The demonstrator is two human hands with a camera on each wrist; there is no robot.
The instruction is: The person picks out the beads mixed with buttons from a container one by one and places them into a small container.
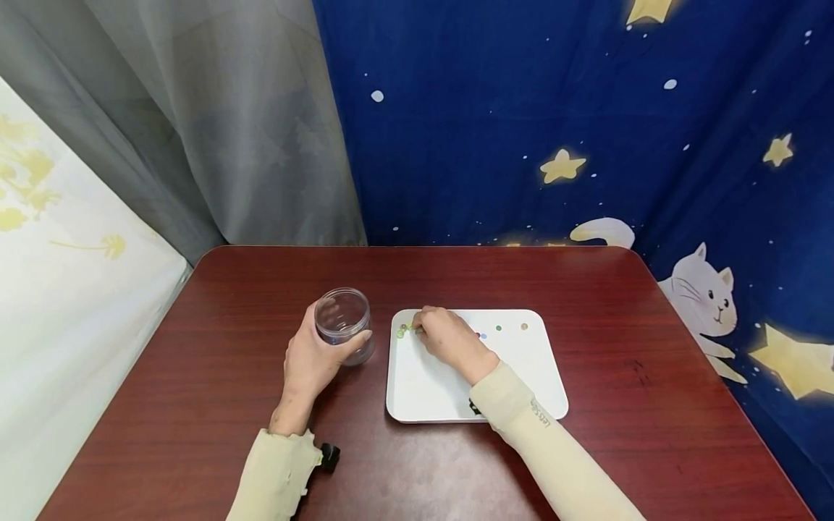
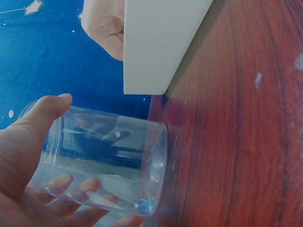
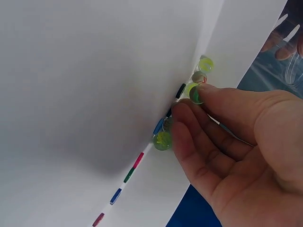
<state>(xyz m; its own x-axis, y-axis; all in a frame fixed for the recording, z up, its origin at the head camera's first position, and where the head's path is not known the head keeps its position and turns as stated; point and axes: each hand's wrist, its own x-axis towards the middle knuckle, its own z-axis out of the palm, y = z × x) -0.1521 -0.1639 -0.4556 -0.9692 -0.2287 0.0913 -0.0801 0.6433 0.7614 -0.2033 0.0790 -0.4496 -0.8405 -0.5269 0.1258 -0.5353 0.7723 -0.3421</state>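
Observation:
My left hand [image 1: 314, 356] grips a clear plastic jar [image 1: 342, 307], thumb on the near side and fingers around the far side. In the left wrist view a single blue marble [image 2: 142, 206] shows low inside the jar. My right hand [image 1: 451, 339] reaches over the white tray [image 1: 423, 391], fingers down at its far side. Between thumb and index fingertip it pinches a green marble [image 3: 196, 96]. Several more marbles lie beside the fingertips, among them a yellow-green marble [image 3: 206, 64] and another greenish marble [image 3: 162, 141].
Small flat coloured pieces line the tray's far side, including a green piece [image 1: 499, 328] and a tan piece [image 1: 524, 326]. The tray rests on a reddish-brown table [image 1: 651, 434], right of the jar. Behind the table hang a grey curtain [image 1: 260, 130] and a blue star-patterned curtain [image 1: 456, 145].

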